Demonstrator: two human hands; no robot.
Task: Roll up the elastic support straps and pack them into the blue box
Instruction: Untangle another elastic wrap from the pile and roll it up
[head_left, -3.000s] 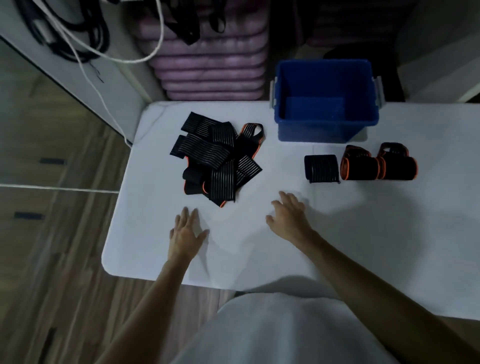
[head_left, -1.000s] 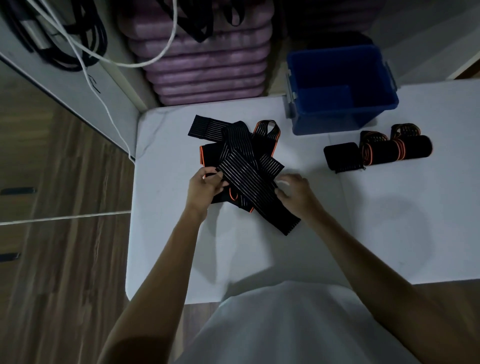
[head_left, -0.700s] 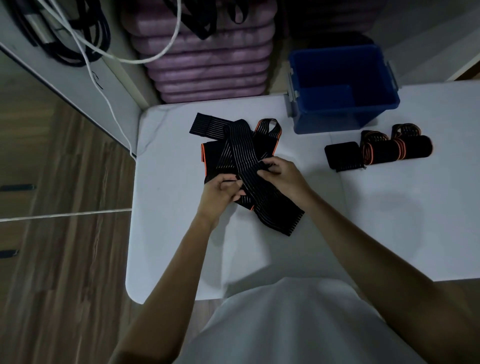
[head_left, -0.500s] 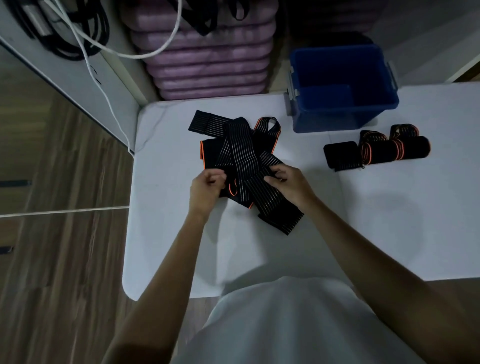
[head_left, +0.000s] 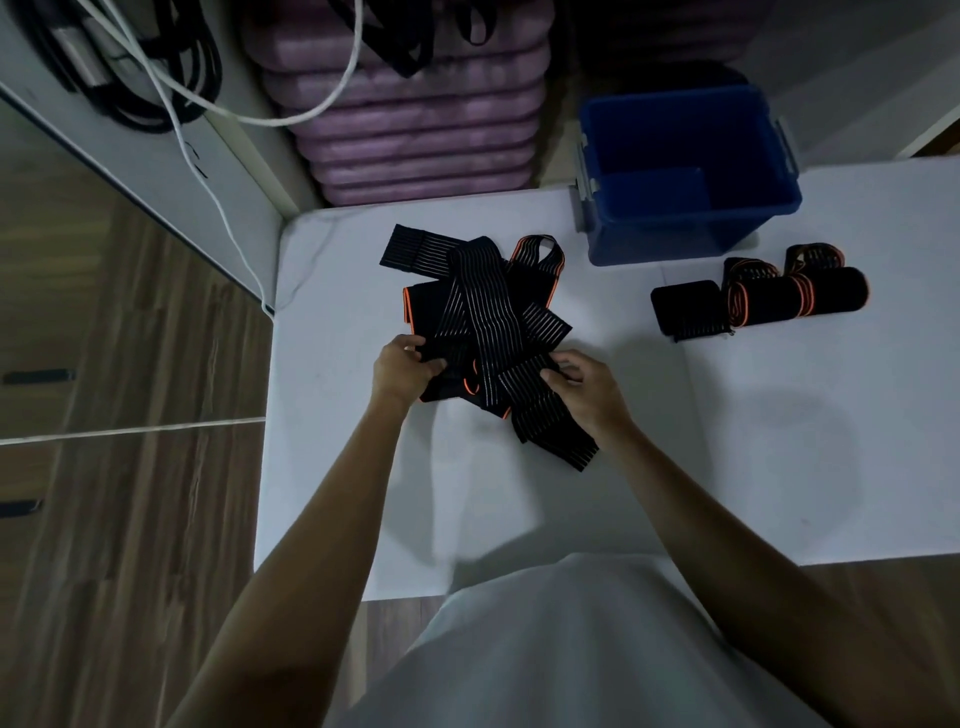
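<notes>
Black ribbed elastic straps (head_left: 480, 317), tangled: left hand (head_left: 402, 371) and right hand (head_left: 584, 384) each pinch one, apparently to separate it for rolling.

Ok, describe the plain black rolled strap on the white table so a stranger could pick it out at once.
Start at the blue plastic box at the far edge of the white table. Just in front of it lies a short row of rolled elastic straps. The plain black roll is the leftmost; its neighbour, the orange-edged roll, shows bright orange trim, which it lacks.
</notes>
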